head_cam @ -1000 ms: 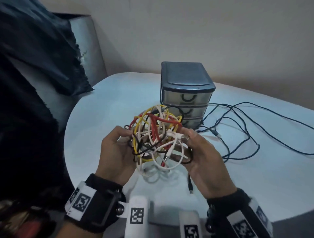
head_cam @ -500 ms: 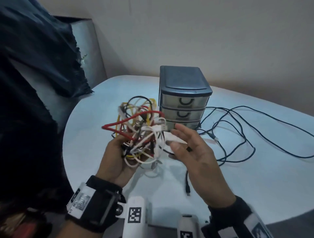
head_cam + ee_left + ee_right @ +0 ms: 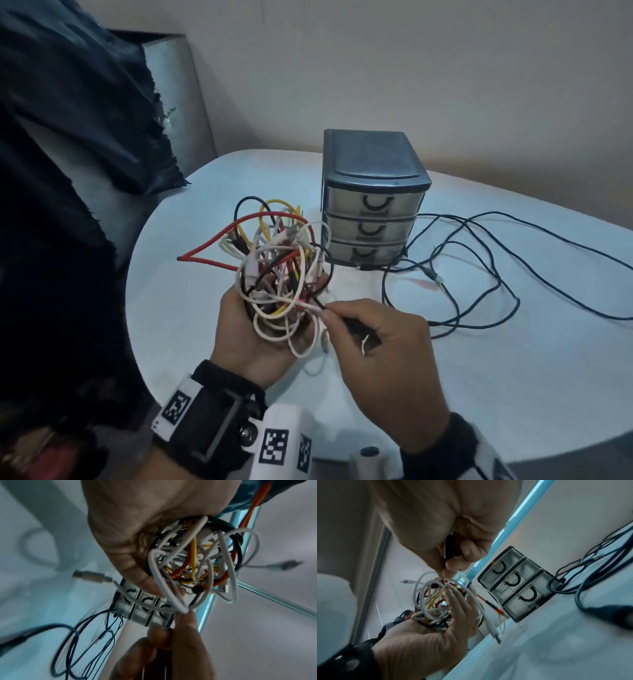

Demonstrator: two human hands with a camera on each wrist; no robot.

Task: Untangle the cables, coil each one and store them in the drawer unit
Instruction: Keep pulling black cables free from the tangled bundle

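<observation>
White round table (image 3: 445, 394) against a plain beige wall, that's the setup. Right hand (image 3: 387, 349) has its fingertips (image 3: 327, 317) pinched shut on a white strand at the near edge of the cable tangle (image 3: 281, 270), and a black cable runs back through the curled fingers of that same hand too. Left hand (image 3: 253, 329) sits palm-up under the bundle with its fingers wrapped around the mess, so the whole knot of white, red, yellow and black leads is held up off the table, just in front of the drawer unit (image 3: 373, 202). One red loop (image 3: 219, 246) sticks way out to the left. Small grey three-drawer unit stands upright near the far side of the table, all three drawers closed. To its right a long black cable (image 3: 479, 274) sprawls in loose loops across the tabletop, well apart from the handheld bundle. Dark fabric (image 3: 68, 137) hangs along the left side.
</observation>
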